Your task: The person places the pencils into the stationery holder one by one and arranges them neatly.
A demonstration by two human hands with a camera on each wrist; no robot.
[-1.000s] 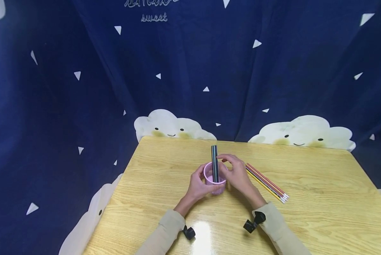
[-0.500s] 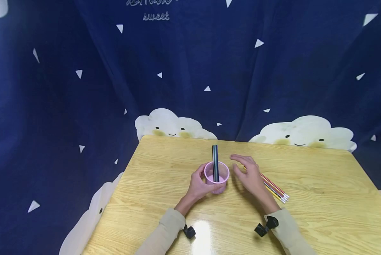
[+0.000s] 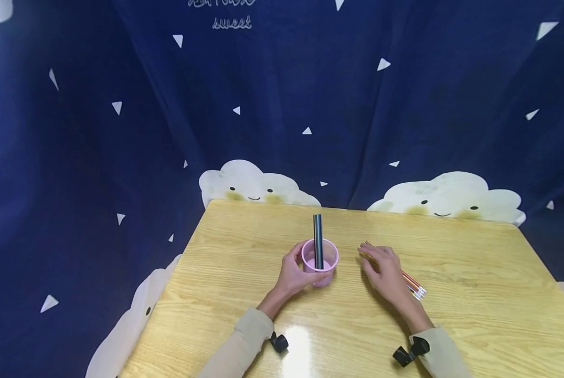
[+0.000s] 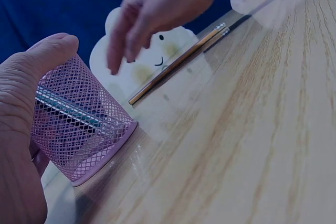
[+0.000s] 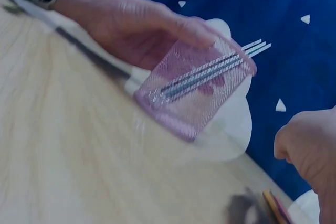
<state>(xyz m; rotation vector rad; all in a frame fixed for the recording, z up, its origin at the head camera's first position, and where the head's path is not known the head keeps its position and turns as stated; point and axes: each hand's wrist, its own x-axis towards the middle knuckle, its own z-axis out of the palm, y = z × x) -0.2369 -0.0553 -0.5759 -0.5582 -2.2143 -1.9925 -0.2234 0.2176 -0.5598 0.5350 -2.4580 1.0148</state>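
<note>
My left hand (image 3: 292,275) grips a pink mesh pen cup (image 3: 331,255), which stands upright on the table. Fingers wrap its far left side, and the thumb lies across the front. Inside lean several dark, slender sticks like pencils (image 3: 318,239), their upper ends well above the rim. To the right of the cup, my right hand (image 3: 387,273) is over several pencils (image 3: 418,291) with red, yellow and dark barrels and silvery ends. Its fingers hang loosely bent; in the left wrist view the fingertips show just above the pencils (image 4: 181,61), holding none. The hand hides most of the pencils' length from the head camera.
The light wooden table (image 3: 489,294) reaches back to a dark blue curtain (image 3: 272,105) with white triangles and smiling clouds. A small black camera (image 3: 279,343) sits at the left cuff and another camera (image 3: 410,353) at the right.
My right hand has left the sticks in the cup and moved right, down over the pencils on the table. The left hand has kept its hold on the cup.
</note>
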